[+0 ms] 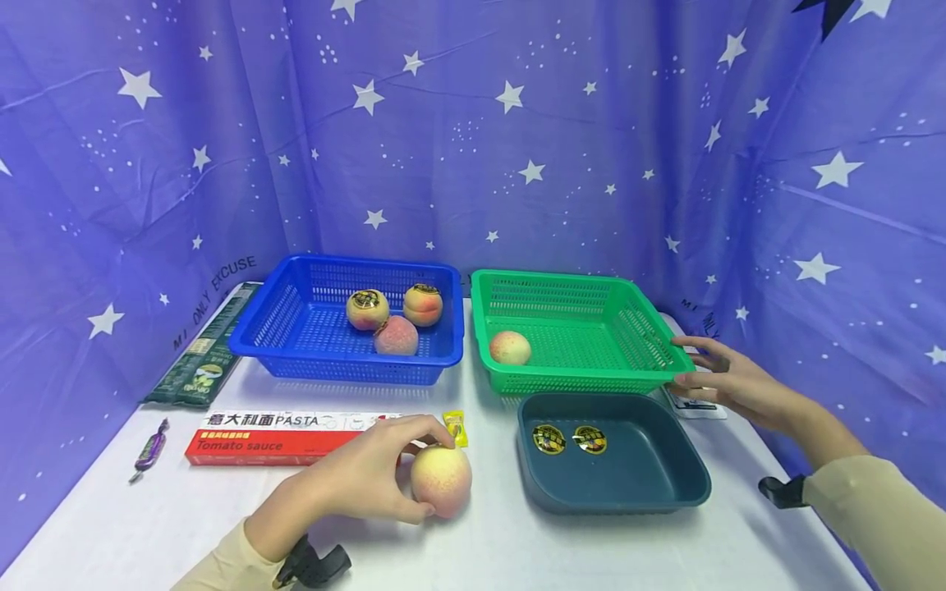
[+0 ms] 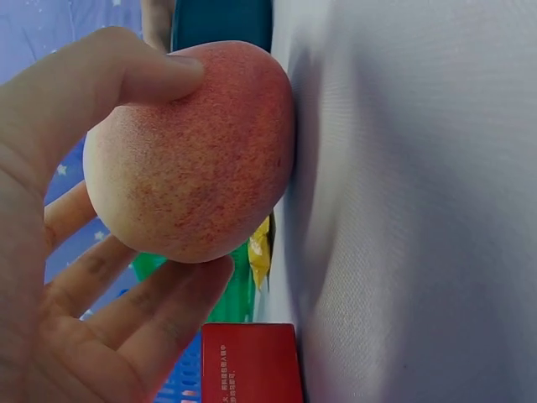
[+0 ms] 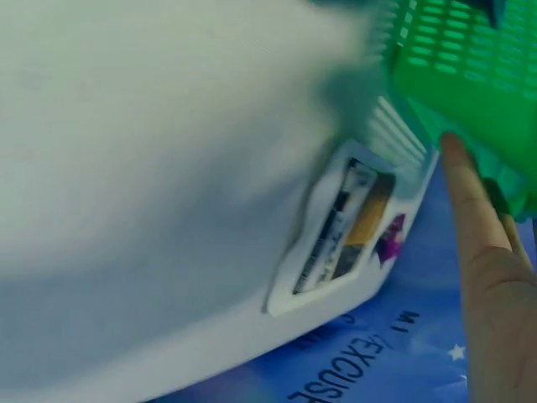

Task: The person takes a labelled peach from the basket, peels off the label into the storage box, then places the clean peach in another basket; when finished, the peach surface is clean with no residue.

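My left hand (image 1: 369, 469) holds a yellow-pink peach (image 1: 442, 483) low over the white table, in front of the red pasta box. In the left wrist view the thumb lies across the reddish side of the peach (image 2: 193, 159), with the fingers around its other side. At the right end of the green basket (image 1: 565, 381), my right hand (image 1: 739, 386) has its fingers spread loosely, fingertips right at the rim. One peach (image 1: 510, 348) lies in that basket's left corner. Several peaches, including a pinkish one (image 1: 397, 336), sit in the blue basket (image 1: 351, 368).
A dark teal tub (image 1: 636, 460) with two round gold-black stickers stands before the green basket. The red pasta box (image 1: 284, 443), a yellow sachet (image 1: 455, 428), a purple wrapped candy (image 1: 151, 450) and a green packet (image 1: 203, 361) lie leftward. A white-edged packet (image 3: 344, 231) lies beside the green basket.
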Tool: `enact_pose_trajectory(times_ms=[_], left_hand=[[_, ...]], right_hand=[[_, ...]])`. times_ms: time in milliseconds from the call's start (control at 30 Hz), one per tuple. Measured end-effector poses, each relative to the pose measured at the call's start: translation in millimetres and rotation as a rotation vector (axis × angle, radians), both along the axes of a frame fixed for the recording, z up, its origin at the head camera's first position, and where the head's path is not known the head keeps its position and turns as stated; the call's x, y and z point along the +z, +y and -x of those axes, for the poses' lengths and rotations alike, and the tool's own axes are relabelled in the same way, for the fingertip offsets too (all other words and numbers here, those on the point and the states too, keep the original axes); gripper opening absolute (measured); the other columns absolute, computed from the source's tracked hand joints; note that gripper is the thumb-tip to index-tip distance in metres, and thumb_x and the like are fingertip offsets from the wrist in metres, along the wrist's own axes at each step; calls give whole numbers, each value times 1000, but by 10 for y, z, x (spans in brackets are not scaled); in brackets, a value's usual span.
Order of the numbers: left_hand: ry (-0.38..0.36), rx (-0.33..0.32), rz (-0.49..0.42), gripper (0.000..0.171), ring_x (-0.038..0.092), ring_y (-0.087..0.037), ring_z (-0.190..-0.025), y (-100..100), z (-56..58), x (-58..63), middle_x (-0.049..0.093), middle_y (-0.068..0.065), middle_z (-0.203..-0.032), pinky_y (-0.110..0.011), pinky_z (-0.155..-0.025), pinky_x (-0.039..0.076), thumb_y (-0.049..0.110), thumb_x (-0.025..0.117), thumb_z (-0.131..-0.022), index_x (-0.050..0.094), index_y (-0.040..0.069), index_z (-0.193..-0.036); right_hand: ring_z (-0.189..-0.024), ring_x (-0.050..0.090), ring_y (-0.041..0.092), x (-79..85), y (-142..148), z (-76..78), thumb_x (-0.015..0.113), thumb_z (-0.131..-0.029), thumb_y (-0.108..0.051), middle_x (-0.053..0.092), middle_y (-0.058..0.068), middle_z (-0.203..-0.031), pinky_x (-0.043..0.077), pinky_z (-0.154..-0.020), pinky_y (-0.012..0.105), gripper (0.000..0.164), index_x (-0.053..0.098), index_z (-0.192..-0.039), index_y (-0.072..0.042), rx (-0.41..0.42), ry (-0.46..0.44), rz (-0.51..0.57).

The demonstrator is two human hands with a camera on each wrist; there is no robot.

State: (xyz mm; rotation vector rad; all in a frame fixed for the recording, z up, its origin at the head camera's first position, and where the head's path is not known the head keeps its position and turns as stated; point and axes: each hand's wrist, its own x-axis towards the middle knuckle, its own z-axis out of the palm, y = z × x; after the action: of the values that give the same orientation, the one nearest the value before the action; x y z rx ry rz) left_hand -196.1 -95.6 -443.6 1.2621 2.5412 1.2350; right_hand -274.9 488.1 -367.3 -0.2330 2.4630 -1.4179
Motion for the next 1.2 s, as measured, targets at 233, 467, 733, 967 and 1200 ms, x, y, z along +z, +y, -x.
enact_pose_trajectory(times_ms=[233, 467, 733, 967, 1200], left_hand=[[58, 5, 30, 71, 69, -4, -119, 30, 1, 27, 69, 25, -130, -33, -105, 63, 26, 102, -71, 64, 37, -130], [56, -33, 53, 72, 70, -3, -116, 76, 47, 170, 69, 18, -129, -27, -104, 62, 26, 101, -70, 64, 31, -131], [-57, -132, -118, 69, 72, -12, -122, 236, 283, 619, 73, 11, -129, -29, -105, 64, 17, 100, -72, 67, 26, -132], [-117, -88, -203, 68, 73, -16, -122, 501, 712, 956, 71, 7, -135, -33, -104, 65, 15, 99, -75, 68, 22, -135], [-173, -53, -198, 65, 75, -25, -120, 710, 1216, 1108, 69, -1, -141, -36, -101, 67, 17, 98, -81, 69, 18, -140]], right_hand=[[-123, 76, 8, -99, -7, 21, 61, -114, -13, -21, 36, -179, 65, -102, 28, 67, 28, -172, -18, -33, -23, 156], [-118, 76, 4, -133, -44, 38, 62, -114, -12, -14, 37, -179, 65, -102, 27, 67, 29, -171, -19, -72, -27, 197], [-122, 72, -2, -177, -57, 64, 62, -113, -10, 19, 22, -173, 65, -104, 30, 66, 32, -171, -17, -78, -10, 249], [-121, 74, 4, -211, -45, 63, 60, -114, -6, 45, -6, -149, 66, -103, 31, 62, 36, -169, -20, -66, 2, 284], [-119, 76, 5, -215, -56, 78, 59, -113, -4, 50, -7, -147, 66, -100, 29, 60, 38, -167, -19, -64, 6, 323]])
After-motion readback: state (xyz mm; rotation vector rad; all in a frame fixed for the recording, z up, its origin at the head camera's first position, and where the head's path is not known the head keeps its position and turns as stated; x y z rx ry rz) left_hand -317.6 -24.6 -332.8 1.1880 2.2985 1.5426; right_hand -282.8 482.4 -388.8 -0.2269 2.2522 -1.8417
